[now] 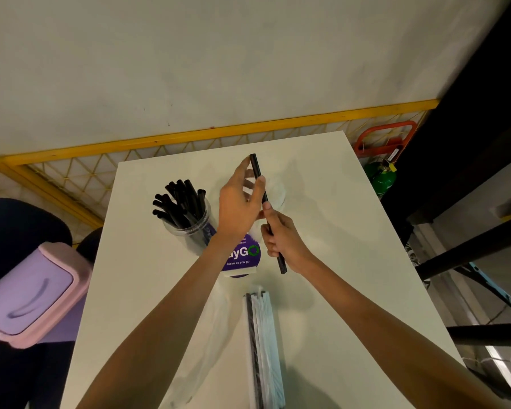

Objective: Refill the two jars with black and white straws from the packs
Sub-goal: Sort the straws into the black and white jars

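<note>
Your right hand (283,236) grips the black straw (265,197) low, fingers (268,231) curled round it. Your left hand (241,203) pinches it higher, toward the counter's (337,231) far edge.

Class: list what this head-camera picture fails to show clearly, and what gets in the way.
All in the head view:
1. Second jar: mostly behind the left hand; contents unclear.
2. Purple label: first letters covered by the left wrist.
3. Straw pack: cut off by the bottom edge.
4. Straw in the right hand: one or several, too thin to tell.
</note>
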The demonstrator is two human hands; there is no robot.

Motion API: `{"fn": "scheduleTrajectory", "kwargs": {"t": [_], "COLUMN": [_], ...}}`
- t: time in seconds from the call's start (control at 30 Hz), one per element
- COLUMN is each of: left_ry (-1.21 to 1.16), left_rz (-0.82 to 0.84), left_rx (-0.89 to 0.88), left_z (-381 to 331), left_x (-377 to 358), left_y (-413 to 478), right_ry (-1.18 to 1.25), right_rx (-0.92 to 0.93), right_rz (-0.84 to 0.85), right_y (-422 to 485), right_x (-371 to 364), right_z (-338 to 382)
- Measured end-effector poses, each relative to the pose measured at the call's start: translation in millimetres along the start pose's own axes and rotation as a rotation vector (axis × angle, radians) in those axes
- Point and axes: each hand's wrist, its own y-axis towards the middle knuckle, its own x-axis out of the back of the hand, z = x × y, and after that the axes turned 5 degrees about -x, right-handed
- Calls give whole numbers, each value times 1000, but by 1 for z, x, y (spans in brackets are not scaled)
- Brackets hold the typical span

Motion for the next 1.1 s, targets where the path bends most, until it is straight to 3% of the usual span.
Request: {"fn": "scheduleTrajectory", "kwargs": {"t": [0.23, 0.4, 0.7, 1.1], "left_ry": [6, -16, 78, 252], "left_rz": [-59, -198, -409, -243], "left_rx": [38, 27, -250, -253], "left_z": [9, 12, -3, 36], "left_x": [43, 93, 161, 142], "left_y": [-5, 1, 19, -1], "right_ry": [-79, -83, -88, -91], "right_rx": [12, -62, -185, -179], "right_rz": [103, 72, 32, -21], "right_y": [4, 8, 11, 18], "right_x": [-38, -67, -90, -92], "right_z": [-9, -17, -21, -28]}}
